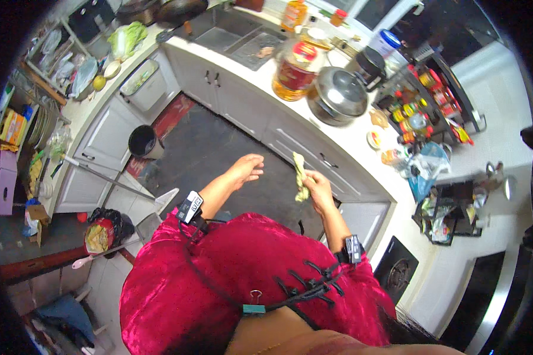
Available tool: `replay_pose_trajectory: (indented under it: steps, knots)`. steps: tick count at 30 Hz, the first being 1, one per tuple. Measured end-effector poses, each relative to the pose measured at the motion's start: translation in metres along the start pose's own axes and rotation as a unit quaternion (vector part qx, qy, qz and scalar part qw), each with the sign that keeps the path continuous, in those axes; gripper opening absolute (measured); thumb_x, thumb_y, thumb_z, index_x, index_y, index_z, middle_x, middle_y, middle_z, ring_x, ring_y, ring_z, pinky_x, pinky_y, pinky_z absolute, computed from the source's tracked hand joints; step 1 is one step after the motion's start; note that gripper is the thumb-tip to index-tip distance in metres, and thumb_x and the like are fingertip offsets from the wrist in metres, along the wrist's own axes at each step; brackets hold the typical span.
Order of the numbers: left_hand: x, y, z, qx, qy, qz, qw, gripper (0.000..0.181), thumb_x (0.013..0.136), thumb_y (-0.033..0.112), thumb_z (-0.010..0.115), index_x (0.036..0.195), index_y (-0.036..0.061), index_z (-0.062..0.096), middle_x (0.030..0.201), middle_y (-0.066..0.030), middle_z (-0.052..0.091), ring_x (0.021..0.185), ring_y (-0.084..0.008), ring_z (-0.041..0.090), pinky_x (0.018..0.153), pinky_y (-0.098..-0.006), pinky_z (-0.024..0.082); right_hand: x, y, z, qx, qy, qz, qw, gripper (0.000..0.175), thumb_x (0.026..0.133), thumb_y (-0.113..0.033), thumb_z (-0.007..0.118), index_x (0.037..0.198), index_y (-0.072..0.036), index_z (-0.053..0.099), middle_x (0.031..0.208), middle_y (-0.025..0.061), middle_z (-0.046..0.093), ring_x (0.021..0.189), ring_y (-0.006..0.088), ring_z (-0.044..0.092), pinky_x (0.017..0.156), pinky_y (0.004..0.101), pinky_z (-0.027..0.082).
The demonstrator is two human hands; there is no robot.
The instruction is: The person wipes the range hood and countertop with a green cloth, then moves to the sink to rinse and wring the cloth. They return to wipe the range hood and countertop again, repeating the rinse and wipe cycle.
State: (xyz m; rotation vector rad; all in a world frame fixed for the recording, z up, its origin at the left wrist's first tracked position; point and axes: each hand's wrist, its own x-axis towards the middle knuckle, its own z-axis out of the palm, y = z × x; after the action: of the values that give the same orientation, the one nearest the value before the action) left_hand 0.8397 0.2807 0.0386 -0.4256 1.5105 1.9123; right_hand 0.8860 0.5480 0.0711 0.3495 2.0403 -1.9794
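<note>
My right hand point(320, 188) grips a crumpled pale green-yellow cloth point(300, 175), its loose end rising above the fingers. Out in front of my body, my left hand point(247, 170) is held in the air with nothing in it, fingers apart and slightly curled. Both hands are over the dark floor point(217, 146), with a clear gap between them. The cloth is close to the grey cabinet fronts point(306, 155) under the counter. A small electronic device is strapped to each of my forearms, with cables running to my chest.
On the counter stand a large oil jug point(293, 73), a lidded steel pot point(337, 95) and a spice rack point(431, 97). A double sink point(231, 37) lies beyond. At left are a black bin point(144, 140), a long-handled tool point(111, 179), a napa cabbage point(127, 39) and a lined waste bucket point(100, 235).
</note>
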Motion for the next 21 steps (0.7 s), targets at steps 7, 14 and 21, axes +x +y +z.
replay_pose_trajectory:
  steps: [7, 14, 21]
  knots:
    - [-0.011, 0.095, -0.170, -0.064, 0.055, 0.053, 0.995, 0.036, 0.098, 0.031, 0.055, 0.129, 0.0123, 0.055, 0.121, -0.0063, 0.060, 0.107, -0.0204, 0.061, 0.089, -0.0345, 0.051, 0.122, -0.094, 0.206, 0.134, -0.144, 0.033, 0.980, 0.021, 0.094, -0.009, 0.060, 0.112, 0.002, 0.060, 0.088, 0.0068, 0.065, 0.071, 0.0147, 0.062, 0.065, 0.0280, 0.052]
    - [0.030, 0.195, -0.248, -0.217, -0.038, 0.101, 0.970, 0.055, 0.100, 0.041, 0.047, 0.143, 0.0063, 0.041, 0.140, -0.0172, 0.049, 0.121, -0.0309, 0.055, 0.099, -0.0441, 0.048, 0.241, -0.172, 0.266, 0.409, -0.308, 0.068, 0.856, 0.058, 0.101, -0.046, 0.041, 0.138, -0.001, 0.044, 0.135, 0.0170, 0.054, 0.119, 0.0311, 0.056, 0.095, 0.0479, 0.051]
    - [0.106, 0.323, -0.321, -0.101, -0.011, 0.157, 0.982, 0.051, 0.102, 0.033, 0.048, 0.144, 0.0064, 0.039, 0.138, -0.0152, 0.050, 0.117, -0.0269, 0.057, 0.097, -0.0399, 0.048, 0.407, -0.215, 0.318, 0.508, -0.408, 0.094, 0.753, 0.064, 0.099, -0.052, 0.041, 0.135, 0.001, 0.047, 0.133, 0.0180, 0.056, 0.118, 0.0329, 0.058, 0.092, 0.0491, 0.052]
